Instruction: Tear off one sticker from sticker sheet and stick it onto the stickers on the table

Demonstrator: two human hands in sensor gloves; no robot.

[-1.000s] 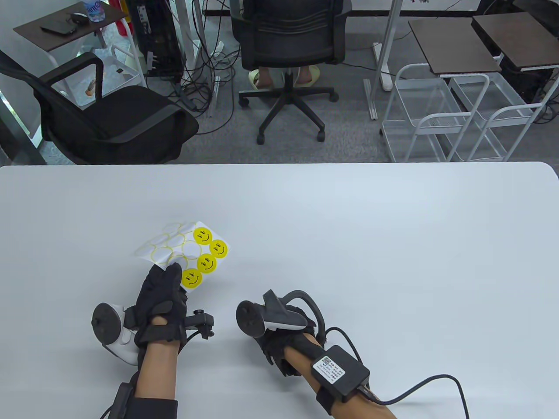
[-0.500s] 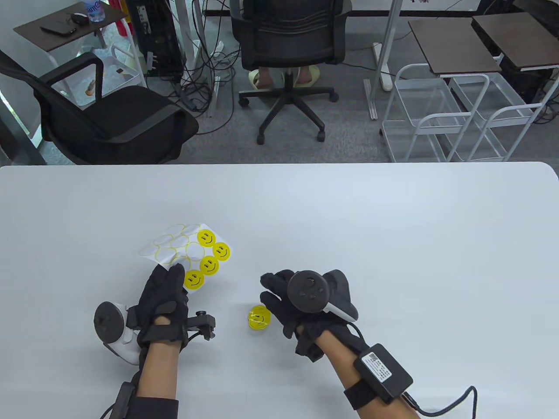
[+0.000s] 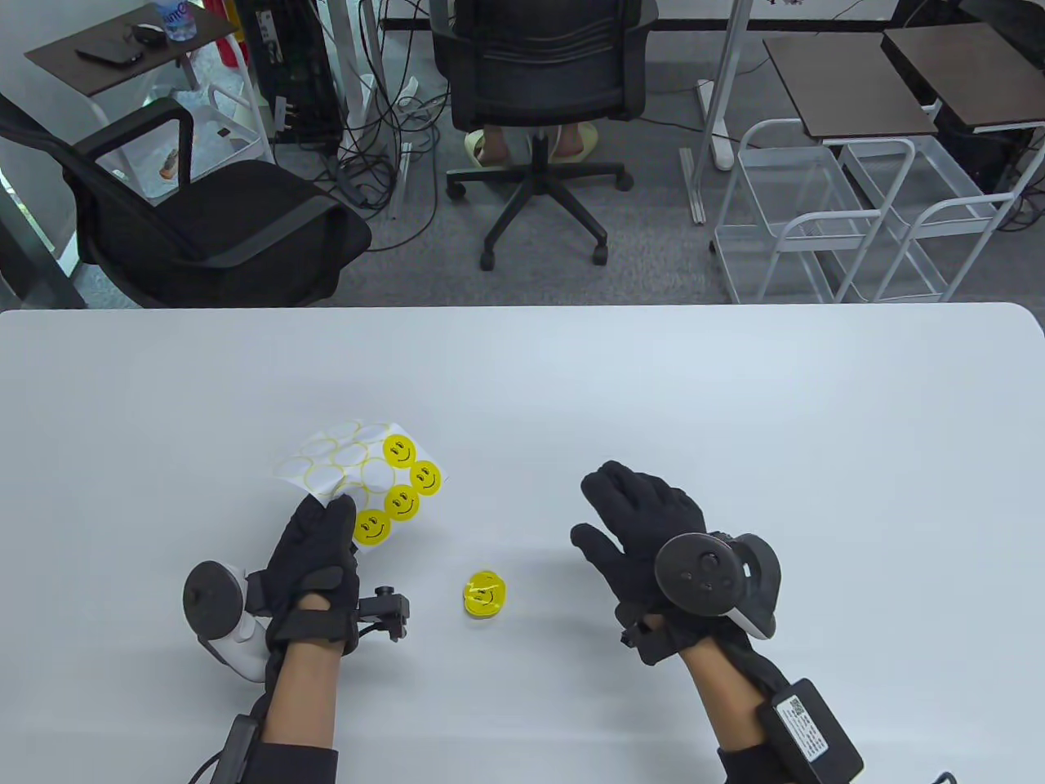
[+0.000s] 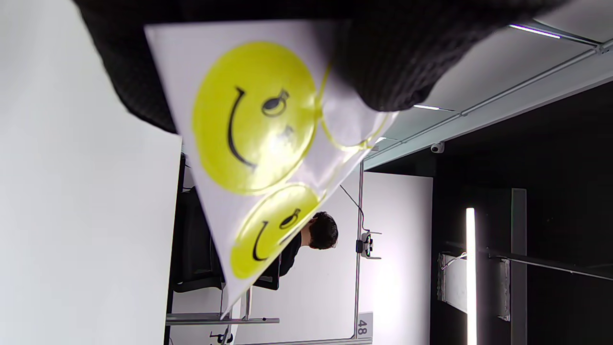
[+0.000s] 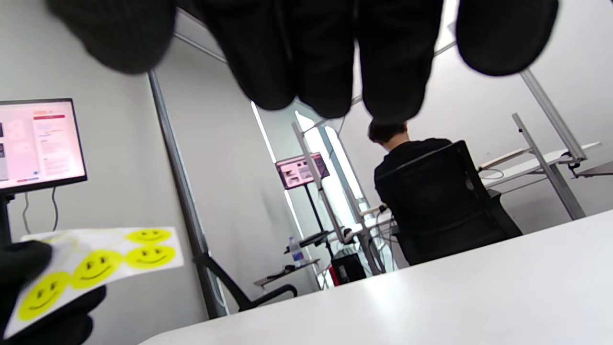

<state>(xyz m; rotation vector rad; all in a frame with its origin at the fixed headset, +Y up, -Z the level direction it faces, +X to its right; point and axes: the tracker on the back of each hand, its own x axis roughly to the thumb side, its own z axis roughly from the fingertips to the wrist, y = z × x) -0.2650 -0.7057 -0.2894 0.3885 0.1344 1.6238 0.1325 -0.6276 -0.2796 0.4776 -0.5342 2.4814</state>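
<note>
My left hand [image 3: 320,563] holds the sticker sheet [image 3: 359,476] by its near edge, a little above the white table [image 3: 653,392]. The sheet carries several yellow smiley stickers on its right side and empty rings on the left; it also shows in the left wrist view [image 4: 254,120] and the right wrist view [image 5: 96,263]. A small stack of yellow smiley stickers [image 3: 485,594] lies on the table between my hands. My right hand [image 3: 653,531] is open and empty, palm down, to the right of the stack, fingers [image 5: 316,57] spread.
Black office chairs [image 3: 204,212] and white wire racks [image 3: 849,220] stand beyond the table's far edge. A seated person [image 5: 421,177] is behind the middle chair. A monitor [image 5: 40,143] shows at the left of the right wrist view.
My right hand lifted off the sticker stack and moved right, opening flat. The stack it covered is now in plain view. My left hand and the sheet shifted slightly right.
</note>
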